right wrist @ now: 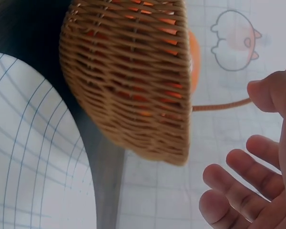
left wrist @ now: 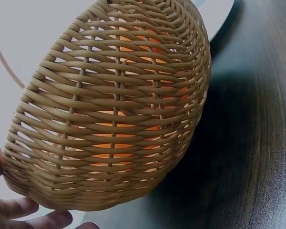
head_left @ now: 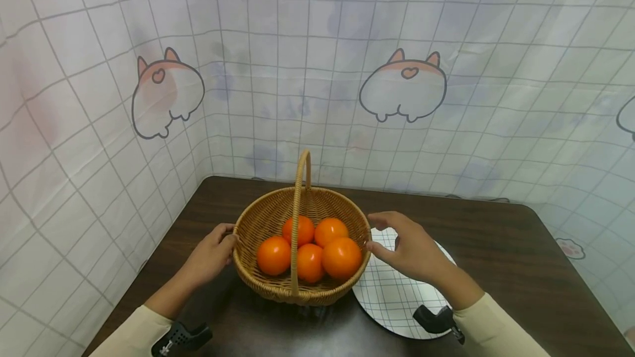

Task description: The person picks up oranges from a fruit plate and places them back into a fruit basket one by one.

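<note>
A woven wicker basket (head_left: 268,291) with a tall hoop handle (head_left: 296,219) stands on the table, and several oranges (head_left: 342,258) lie inside it. My left hand (head_left: 210,255) pinches the basket's left rim, thumb at the edge and fingers on the outer side, as the left wrist view shows. At the opposite side, my right hand (head_left: 409,247) is held beside the rim with thumb and fingers spread. In the right wrist view a gap separates those fingers (right wrist: 250,179) from the basket (right wrist: 133,86), and they hold nothing.
Right of the basket lies a round white plate (head_left: 392,296) with a grid pattern, partly beneath my right hand and forearm. The dark wooden table (head_left: 501,269) ends at a gridded curtain (head_left: 317,98) behind and on the left.
</note>
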Motion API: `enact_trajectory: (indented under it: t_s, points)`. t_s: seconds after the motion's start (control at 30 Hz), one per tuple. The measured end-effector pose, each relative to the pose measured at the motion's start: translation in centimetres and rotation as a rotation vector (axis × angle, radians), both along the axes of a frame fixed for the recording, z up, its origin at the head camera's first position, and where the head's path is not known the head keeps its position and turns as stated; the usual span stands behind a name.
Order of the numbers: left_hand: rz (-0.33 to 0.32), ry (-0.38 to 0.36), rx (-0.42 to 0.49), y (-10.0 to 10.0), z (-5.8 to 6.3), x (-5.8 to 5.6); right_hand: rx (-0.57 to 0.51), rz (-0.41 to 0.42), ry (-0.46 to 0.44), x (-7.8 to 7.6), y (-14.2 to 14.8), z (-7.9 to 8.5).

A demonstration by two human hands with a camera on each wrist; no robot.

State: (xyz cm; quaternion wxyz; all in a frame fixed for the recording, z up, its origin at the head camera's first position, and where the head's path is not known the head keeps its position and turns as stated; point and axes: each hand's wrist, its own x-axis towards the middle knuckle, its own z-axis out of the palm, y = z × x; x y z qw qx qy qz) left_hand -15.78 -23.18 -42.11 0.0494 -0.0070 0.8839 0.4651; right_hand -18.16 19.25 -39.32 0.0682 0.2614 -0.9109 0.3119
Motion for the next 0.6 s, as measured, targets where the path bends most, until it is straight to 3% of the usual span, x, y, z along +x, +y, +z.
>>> enact_trajectory:
  t_s: [0.1,0.37,0.47,0.6]
  points:
    - [-0.006,0.002,0.008,0.0,-0.1,0.1,0.018,-0.028,-0.004,0.3,0.7,0.0]
    - [-0.049,0.048,0.135,-0.4,-0.7,0.2,0.026,-0.122,-0.022,1.1,3.7,-0.8]
    - [-0.044,0.105,0.039,-0.8,-0.8,0.3,0.018,-0.165,-0.04,1.5,5.2,-1.3]
    - [-0.056,0.237,-0.205,-1.7,-1.2,0.5,0.04,-0.215,-0.087,2.0,7.5,-1.9]
